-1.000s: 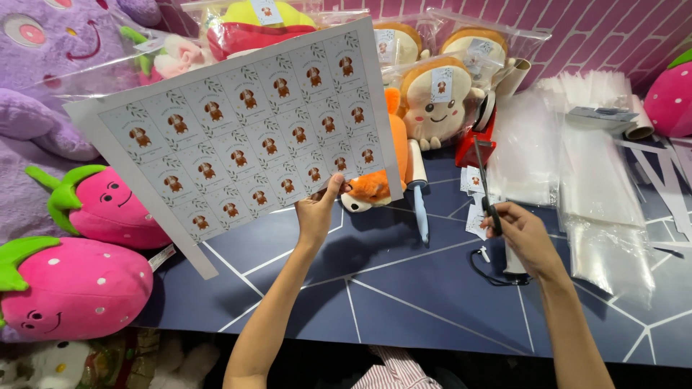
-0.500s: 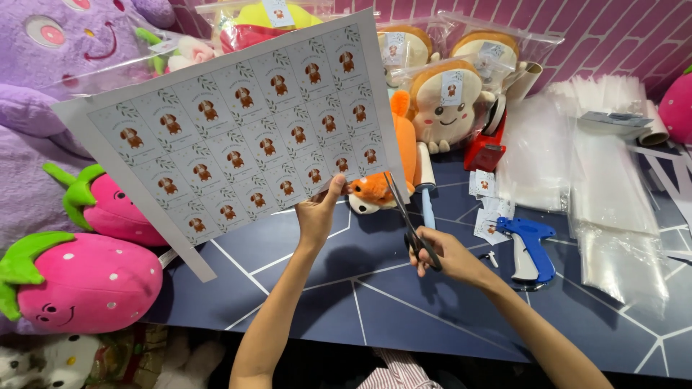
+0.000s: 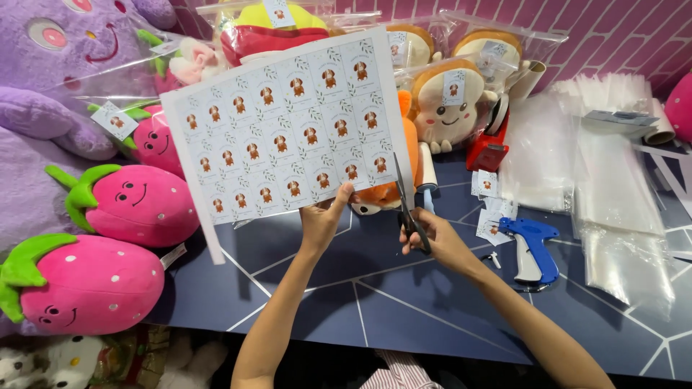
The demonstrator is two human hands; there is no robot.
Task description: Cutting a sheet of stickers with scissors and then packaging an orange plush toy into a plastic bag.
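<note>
Dark blue table [image 3: 404, 317] crowded with plush strawberries [image 3: 133, 205], bagged toys and clear bags. Above it, the left hand [image 3: 322, 220] pinches the bottom edge of a sticker sheet [image 3: 288, 137]. The right hand [image 3: 432, 238] grips scissors [image 3: 405, 205], blades against the sheet's right edge.

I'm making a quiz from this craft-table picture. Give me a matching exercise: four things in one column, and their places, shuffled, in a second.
Things:
1. scissors
2. printed sheet
3. blue tagging gun
4. strawberry plush toys

Places:
A. along the table's left edge
B. in the right hand
C. lying on the table, right of the hands
D. pinched at its lower edge by the left hand

Pairs: 1-B, 2-D, 3-C, 4-A
</note>
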